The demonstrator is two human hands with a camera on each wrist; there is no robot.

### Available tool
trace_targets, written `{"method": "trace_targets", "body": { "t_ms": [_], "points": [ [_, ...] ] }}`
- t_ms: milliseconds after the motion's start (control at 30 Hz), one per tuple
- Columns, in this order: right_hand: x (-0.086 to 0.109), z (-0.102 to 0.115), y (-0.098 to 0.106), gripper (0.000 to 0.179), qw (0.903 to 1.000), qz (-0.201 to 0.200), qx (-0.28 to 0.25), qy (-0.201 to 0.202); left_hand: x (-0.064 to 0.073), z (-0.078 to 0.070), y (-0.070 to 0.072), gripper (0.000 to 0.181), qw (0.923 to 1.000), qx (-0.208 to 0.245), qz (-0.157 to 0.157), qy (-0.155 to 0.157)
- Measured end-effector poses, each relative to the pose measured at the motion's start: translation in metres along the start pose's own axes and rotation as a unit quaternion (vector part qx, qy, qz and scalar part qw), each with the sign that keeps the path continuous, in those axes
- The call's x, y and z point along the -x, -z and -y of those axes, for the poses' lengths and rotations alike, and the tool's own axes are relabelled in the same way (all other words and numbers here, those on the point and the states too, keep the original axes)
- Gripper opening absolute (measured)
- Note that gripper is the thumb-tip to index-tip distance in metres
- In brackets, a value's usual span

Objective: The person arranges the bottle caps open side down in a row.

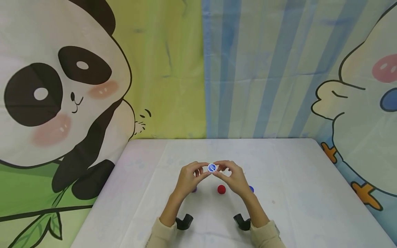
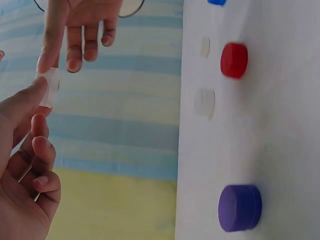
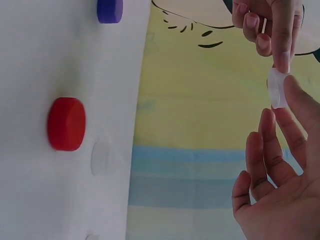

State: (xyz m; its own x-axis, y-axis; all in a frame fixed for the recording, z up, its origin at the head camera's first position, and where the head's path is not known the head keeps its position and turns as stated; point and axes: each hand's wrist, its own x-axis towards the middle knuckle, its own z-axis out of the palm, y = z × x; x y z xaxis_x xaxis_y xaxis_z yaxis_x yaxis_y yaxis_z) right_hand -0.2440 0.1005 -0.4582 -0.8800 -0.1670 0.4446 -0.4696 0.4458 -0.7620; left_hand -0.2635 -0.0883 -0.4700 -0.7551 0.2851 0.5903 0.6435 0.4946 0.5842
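Held up above the white table, a white bottle cap [image 1: 212, 167] turns its blue printed top toward the head camera. My left hand [image 1: 188, 177] pinches its left side with thumb and forefinger, and my right hand [image 1: 234, 177] pinches the right side in the same way. From the side, the cap [image 2: 49, 89] looks like a short translucent white ring. Under the hands stand a red cap [image 1: 221, 189], a purple cap [image 1: 194, 189] partly behind the left hand, and a blue cap [image 1: 251, 188] partly behind the right wrist.
Two whitish caps, one nearer [image 2: 204, 103] and one farther [image 2: 205, 47], stand on the table beyond the red cap in the left wrist view. Black wrist devices [image 1: 184, 222] show beside both sleeves. A printed cloth backdrop [image 1: 266, 69] rises behind the table [image 1: 310, 193].
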Motion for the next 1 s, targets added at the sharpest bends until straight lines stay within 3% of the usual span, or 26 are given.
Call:
{"method": "trace_targets", "body": {
  "t_ms": [100, 200, 400, 567, 700, 1000],
  "points": [
    [-0.017, -0.017, -0.014, 0.030, 0.9996, 0.001, 0.025, 0.010, -0.006, 0.015, 0.004, 0.025, 0.9998, -0.011, -0.005, 0.013],
    [-0.033, -0.021, -0.024, 0.029, 0.9987, 0.016, 0.048, 0.009, -0.012, 0.031, 0.006, 0.026, 0.9993, -0.026, -0.013, 0.022],
    [-0.055, -0.035, -0.040, 0.029, 0.9935, 0.054, 0.100, -0.001, -0.019, 0.056, 0.005, 0.026, 0.9964, -0.075, 0.000, 0.039],
    [-0.062, -0.050, -0.054, 0.030, 0.9850, 0.089, 0.145, -0.028, -0.016, 0.074, -0.001, 0.028, 0.9914, -0.109, 0.030, 0.065],
    [-0.063, -0.058, -0.062, 0.031, 0.9788, 0.104, 0.174, -0.027, -0.013, 0.085, -0.007, 0.028, 0.9873, -0.122, 0.056, 0.085],
    [-0.063, -0.072, -0.072, 0.026, 0.9658, 0.136, 0.218, -0.032, -0.010, 0.100, -0.016, 0.026, 0.9759, -0.146, 0.114, 0.114]
  ]
}}
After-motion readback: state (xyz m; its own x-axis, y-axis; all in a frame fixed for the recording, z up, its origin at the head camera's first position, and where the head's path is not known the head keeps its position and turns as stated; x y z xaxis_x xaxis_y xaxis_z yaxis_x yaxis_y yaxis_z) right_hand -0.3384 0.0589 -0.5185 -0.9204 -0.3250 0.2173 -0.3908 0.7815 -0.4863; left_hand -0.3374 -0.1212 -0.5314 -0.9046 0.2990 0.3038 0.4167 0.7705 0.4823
